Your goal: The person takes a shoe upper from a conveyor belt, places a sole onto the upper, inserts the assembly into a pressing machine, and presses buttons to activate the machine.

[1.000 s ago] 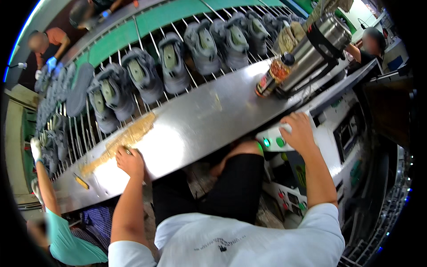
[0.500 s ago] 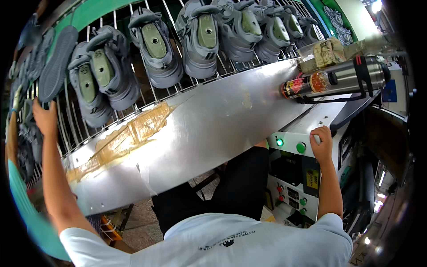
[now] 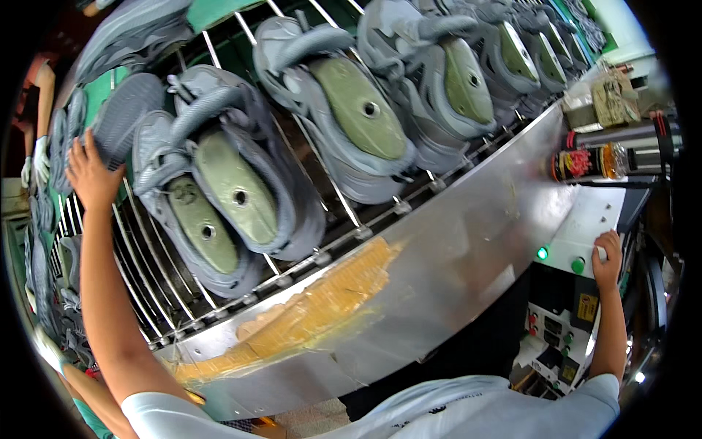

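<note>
My left hand [image 3: 93, 175] is at the left of the wire rack, its fingers spread beside a loose grey shoe sole [image 3: 131, 117]. The thumb lies near the sole's lower end; I see no grip around it. To the right stands a pair of grey shoes [image 3: 296, 197] with green pieces [image 3: 238, 197] inside, each with a round hole. My right hand [image 3: 607, 260] is curled at the edge of a white control panel [image 3: 559, 252] with green buttons. Something pale shows between its fingers, too small to name.
More grey shoes [image 3: 365, 110] line the metal-barred rack [image 3: 344, 190]. A steel ledge [image 3: 468, 241] patched with brown tape [image 3: 322, 300] runs along its front. At the right are a drink bottle [image 3: 589, 161] and a cardboard box [image 3: 607, 95]. Another person's gloved hand [image 3: 40, 161] shows at far left.
The view has shifted left and closer, so the shoes look larger and farther right. My left hand's fingers now spread beside the sole. My right hand stays curled by the panel.
</note>
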The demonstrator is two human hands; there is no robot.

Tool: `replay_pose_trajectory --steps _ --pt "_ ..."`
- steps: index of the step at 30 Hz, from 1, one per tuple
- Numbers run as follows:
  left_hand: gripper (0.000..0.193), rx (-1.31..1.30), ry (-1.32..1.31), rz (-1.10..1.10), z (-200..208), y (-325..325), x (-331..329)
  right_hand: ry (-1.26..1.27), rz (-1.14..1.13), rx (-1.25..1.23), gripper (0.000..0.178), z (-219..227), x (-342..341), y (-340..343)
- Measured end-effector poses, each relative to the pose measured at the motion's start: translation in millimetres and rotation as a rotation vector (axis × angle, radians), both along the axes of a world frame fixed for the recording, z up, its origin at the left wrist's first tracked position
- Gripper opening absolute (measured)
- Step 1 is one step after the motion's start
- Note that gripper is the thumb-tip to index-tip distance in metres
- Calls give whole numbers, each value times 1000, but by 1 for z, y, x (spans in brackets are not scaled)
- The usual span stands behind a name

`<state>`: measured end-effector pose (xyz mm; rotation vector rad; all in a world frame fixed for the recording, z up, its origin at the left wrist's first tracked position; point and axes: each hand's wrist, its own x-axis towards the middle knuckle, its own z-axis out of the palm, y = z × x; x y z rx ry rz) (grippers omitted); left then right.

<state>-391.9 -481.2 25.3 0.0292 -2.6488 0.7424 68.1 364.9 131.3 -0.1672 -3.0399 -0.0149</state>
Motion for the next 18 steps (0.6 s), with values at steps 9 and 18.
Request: replay_pose_trajectory --steps 9,18 --pt "106 31 84 44 -9 30 -2 4 -28 14 14 3 -6 -16" --pt "93 231 -13 240 60 66 91 131 51 -6 12 5 0 -15"
